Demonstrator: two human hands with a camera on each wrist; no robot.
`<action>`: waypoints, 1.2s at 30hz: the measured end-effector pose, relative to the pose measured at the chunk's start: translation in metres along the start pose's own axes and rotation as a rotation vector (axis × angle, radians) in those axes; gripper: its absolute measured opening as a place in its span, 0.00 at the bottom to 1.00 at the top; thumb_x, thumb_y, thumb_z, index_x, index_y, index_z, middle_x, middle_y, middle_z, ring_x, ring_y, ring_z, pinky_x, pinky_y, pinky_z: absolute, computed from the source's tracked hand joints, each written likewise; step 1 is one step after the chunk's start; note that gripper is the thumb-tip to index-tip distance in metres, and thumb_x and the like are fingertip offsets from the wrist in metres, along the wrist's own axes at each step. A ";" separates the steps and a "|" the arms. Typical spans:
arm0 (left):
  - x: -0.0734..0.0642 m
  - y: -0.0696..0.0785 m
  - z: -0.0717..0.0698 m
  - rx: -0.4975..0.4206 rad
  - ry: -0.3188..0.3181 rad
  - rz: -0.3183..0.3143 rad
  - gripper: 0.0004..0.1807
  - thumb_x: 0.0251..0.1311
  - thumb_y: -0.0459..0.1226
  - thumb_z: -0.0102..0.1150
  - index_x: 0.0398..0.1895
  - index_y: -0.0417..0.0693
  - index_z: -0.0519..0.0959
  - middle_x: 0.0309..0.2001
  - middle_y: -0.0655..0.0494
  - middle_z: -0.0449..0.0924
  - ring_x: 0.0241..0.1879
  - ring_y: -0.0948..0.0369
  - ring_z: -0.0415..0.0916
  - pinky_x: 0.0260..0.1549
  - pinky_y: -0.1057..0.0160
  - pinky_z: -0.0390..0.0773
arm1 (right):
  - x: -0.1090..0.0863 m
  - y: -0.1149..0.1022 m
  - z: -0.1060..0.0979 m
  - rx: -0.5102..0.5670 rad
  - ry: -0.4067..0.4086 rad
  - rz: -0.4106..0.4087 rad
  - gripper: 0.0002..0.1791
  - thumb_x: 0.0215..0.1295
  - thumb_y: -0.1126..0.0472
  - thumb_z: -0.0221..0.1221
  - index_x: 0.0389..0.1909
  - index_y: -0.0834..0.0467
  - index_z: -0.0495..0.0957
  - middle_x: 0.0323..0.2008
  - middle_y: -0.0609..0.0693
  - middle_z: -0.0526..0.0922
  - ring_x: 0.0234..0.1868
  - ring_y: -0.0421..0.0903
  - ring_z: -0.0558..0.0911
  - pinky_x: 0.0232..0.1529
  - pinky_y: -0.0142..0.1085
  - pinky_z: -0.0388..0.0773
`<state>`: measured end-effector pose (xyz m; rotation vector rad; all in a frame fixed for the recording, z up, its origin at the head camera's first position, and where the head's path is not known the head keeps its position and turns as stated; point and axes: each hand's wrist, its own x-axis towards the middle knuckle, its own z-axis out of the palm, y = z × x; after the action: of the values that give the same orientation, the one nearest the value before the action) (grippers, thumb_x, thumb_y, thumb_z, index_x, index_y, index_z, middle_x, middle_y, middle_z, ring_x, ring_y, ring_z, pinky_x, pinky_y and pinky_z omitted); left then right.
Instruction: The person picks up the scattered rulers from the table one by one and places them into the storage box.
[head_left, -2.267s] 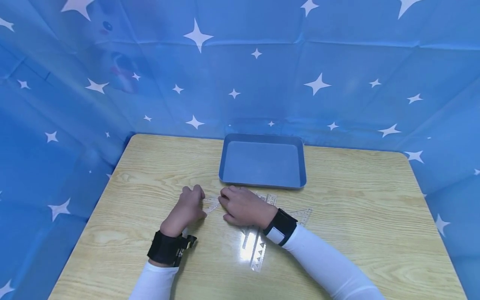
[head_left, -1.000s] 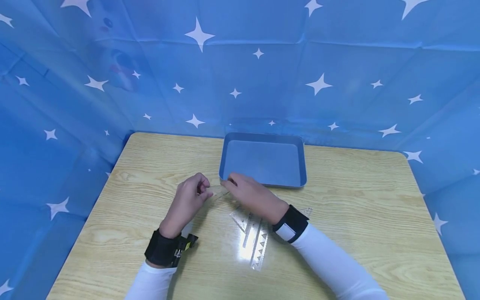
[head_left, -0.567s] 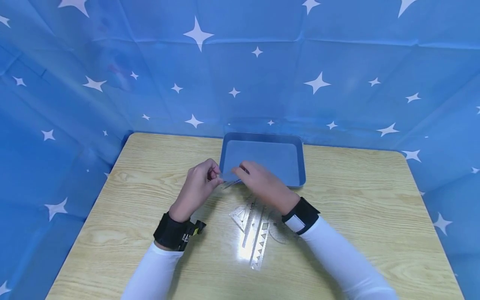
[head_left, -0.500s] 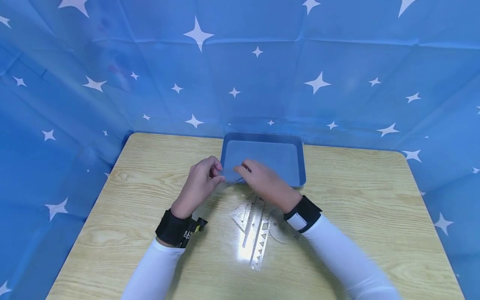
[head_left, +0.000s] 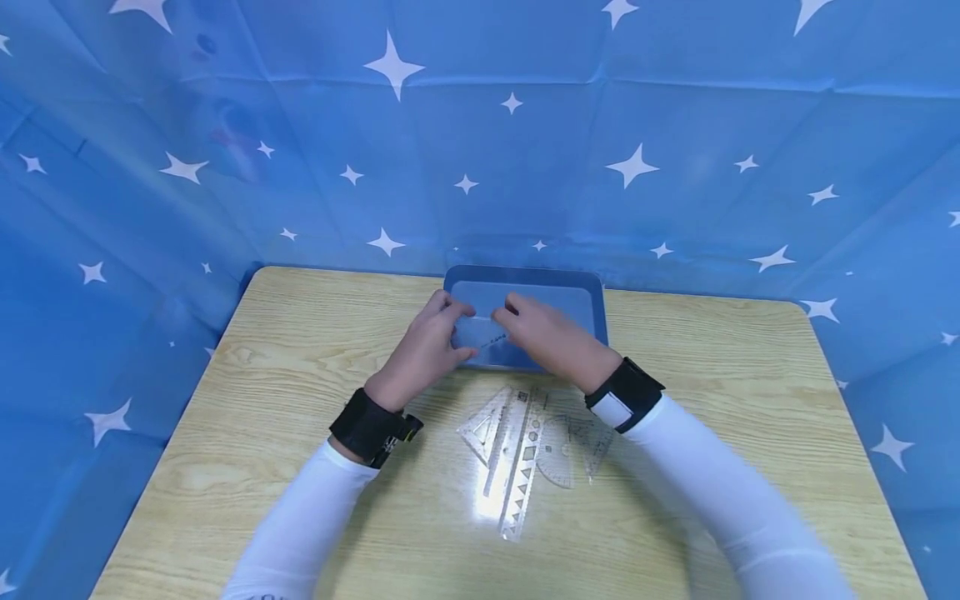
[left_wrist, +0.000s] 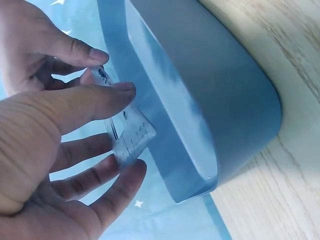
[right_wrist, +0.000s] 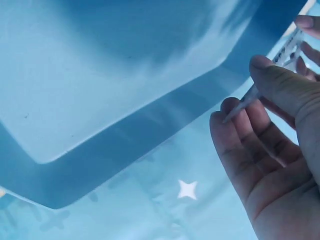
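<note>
Over the near left part of the blue tray (head_left: 517, 354), both hands hold a clear plastic set square (left_wrist: 132, 137) with printed markings, which is hard to see in the head view. My left hand (head_left: 431, 342) has its thumb on one edge and fingertips on the opposite edge, the fingers spread. At the other end, my right hand (head_left: 551, 337) pinches it between thumb and fingers. From the right wrist, the set square (right_wrist: 247, 95) appears nearly edge-on, tilted above the tray's rim (right_wrist: 125, 155).
Several clear drawing tools lie on the wooden table (head_left: 712, 433) in front of the tray: a set square (head_left: 474, 429), a straight ruler (head_left: 506, 446), a stencil ruler (head_left: 522, 475), a protractor (head_left: 555, 454) and another set square (head_left: 596, 437). Behind the table hangs a blue star-patterned curtain (head_left: 315, 108).
Both hands have lifted the set square from the table and carried it forward and to the right, over the tray. The protractor and right-hand set square have come into view from under the right arm.
</note>
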<state>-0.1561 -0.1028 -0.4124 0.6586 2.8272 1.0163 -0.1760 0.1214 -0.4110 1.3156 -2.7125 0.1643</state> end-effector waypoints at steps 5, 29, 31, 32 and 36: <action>0.014 -0.001 0.002 0.142 -0.015 0.057 0.28 0.56 0.33 0.76 0.60 0.37 0.78 0.52 0.44 0.69 0.44 0.49 0.66 0.45 0.53 0.71 | 0.009 0.012 -0.002 -0.041 -0.066 0.019 0.16 0.68 0.64 0.67 0.54 0.62 0.79 0.42 0.56 0.76 0.36 0.45 0.77 0.37 0.35 0.80; 0.072 -0.015 0.026 0.370 -0.178 -0.010 0.24 0.58 0.35 0.74 0.57 0.35 0.80 0.48 0.40 0.78 0.50 0.47 0.75 0.54 0.47 0.75 | 0.039 0.047 0.027 0.011 -0.260 0.192 0.15 0.67 0.66 0.68 0.54 0.61 0.84 0.45 0.58 0.84 0.46 0.53 0.85 0.48 0.43 0.84; 0.077 -0.014 0.028 0.376 -0.208 -0.034 0.24 0.60 0.34 0.72 0.59 0.35 0.80 0.50 0.39 0.78 0.52 0.46 0.76 0.57 0.46 0.75 | 0.040 0.048 0.028 0.017 -0.275 0.198 0.16 0.68 0.67 0.66 0.55 0.62 0.83 0.46 0.60 0.84 0.48 0.55 0.85 0.49 0.45 0.83; 0.079 -0.015 0.028 0.379 -0.225 -0.047 0.24 0.61 0.34 0.71 0.60 0.35 0.79 0.52 0.39 0.78 0.53 0.45 0.76 0.58 0.46 0.75 | 0.041 0.049 0.030 0.018 -0.283 0.202 0.16 0.69 0.68 0.65 0.56 0.62 0.82 0.47 0.60 0.84 0.48 0.55 0.85 0.50 0.45 0.83; 0.087 -0.016 0.030 0.374 -0.293 -0.104 0.26 0.64 0.32 0.67 0.65 0.37 0.77 0.59 0.37 0.75 0.59 0.43 0.75 0.59 0.47 0.77 | 0.045 0.049 0.033 0.029 -0.311 0.214 0.16 0.76 0.69 0.56 0.61 0.64 0.79 0.51 0.62 0.84 0.52 0.56 0.85 0.53 0.46 0.83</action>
<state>-0.2345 -0.0604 -0.4387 0.6190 2.7669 0.3397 -0.2446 0.1118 -0.4384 1.1379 -3.1225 0.0187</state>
